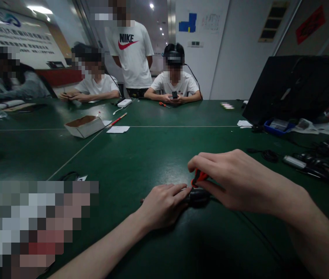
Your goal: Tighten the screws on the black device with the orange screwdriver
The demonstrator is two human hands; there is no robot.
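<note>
My right hand [234, 180] is closed in a pinch round a small red-handled tool [199, 177], held upright with its tip down on a small dark object [198, 197] lying on the green table [153, 155]. My left hand [164, 203] rests on the table just left of that object, fingers curled and pressed against its side. Most of the dark object is hidden by both hands.
A cardboard box [84, 126], paper slips [118, 129] and a red pencil [118, 119] lie at mid-table left. A black laptop lid [295, 87], blue tray [277, 126] and cables [312, 161] crowd the right. Several other people sit or stand at the far edge.
</note>
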